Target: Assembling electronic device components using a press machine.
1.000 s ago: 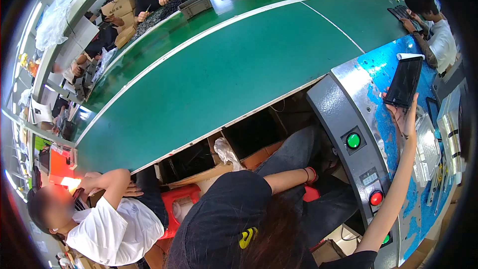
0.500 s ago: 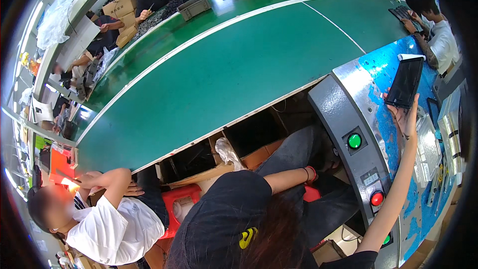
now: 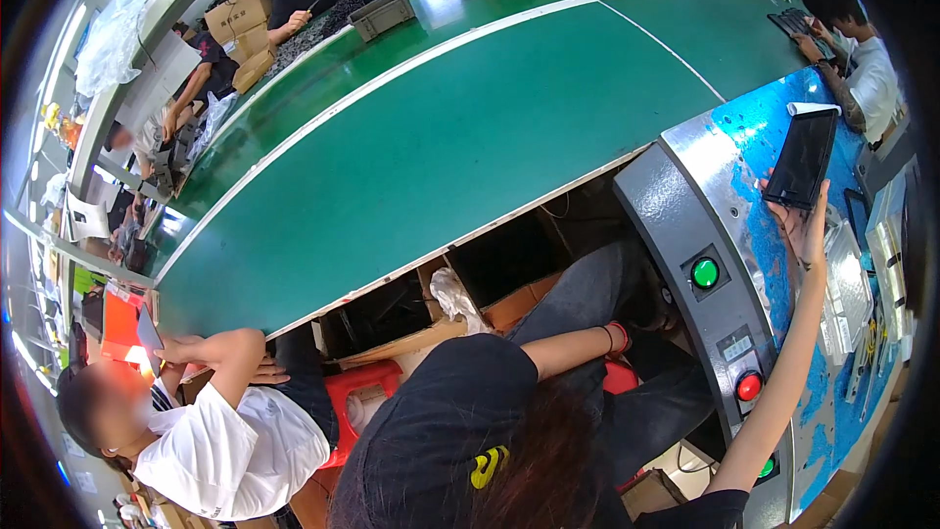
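My right arm (image 3: 778,382) reaches forward over the blue-and-silver machine top. At its end my right hand (image 3: 805,230) grips the near end of a black phone (image 3: 801,159), a flat, glossy rectangle with a dark face. A small white roll (image 3: 813,109) shows at the phone's far end. My left forearm (image 3: 570,352), with a red band (image 3: 619,336) at the wrist, lies across my lap. Beyond the band, the left hand is in deep shadow by my dark trousers, and its fingers cannot be made out.
A grey console with a green button (image 3: 704,272) and a red button (image 3: 749,386) borders the machine top. Clear plastic pieces (image 3: 844,284) lie right of my arm. The green conveyor (image 3: 431,176) curves ahead, above open cartons (image 3: 392,333). A person in white (image 3: 230,446) sits at left; others work beyond.
The view has shifted slightly. My right hand still holds the phone in nearly the same place. The person at left has raised a flat thin piece.
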Available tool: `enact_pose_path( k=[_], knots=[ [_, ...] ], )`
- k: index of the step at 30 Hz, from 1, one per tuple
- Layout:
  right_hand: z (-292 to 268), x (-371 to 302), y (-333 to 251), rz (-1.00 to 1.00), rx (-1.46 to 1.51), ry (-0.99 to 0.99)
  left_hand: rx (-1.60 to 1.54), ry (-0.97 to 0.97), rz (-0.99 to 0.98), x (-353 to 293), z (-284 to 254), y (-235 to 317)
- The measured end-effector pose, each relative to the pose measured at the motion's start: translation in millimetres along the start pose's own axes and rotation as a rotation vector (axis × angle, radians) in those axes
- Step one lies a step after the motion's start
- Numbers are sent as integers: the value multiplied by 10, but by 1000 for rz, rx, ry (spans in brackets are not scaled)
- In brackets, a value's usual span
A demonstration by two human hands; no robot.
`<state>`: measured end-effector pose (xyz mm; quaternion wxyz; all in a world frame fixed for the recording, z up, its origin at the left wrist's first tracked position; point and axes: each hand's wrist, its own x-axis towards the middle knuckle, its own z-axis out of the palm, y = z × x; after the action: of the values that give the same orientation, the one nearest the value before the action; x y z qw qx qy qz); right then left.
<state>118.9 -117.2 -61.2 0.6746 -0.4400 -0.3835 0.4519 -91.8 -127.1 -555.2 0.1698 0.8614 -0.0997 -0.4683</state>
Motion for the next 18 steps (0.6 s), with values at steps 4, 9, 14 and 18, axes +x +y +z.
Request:
enact_pose_path(
  k=[4, 9, 14, 18],
  knots=[
    [-15, 4, 5, 12, -4, 32, -3, 4, 0, 31, -35, 1],
    [-60, 16, 15, 2, -1, -33, -4, 5, 0, 29, -37, -6],
    [-89, 23, 18, 1, -1, -60, -3, 5, 1, 15, 15, -12],
    [-71, 19, 13, 9, -5, -61, -4, 5, 4, 12, 60, -17]
  ],
)
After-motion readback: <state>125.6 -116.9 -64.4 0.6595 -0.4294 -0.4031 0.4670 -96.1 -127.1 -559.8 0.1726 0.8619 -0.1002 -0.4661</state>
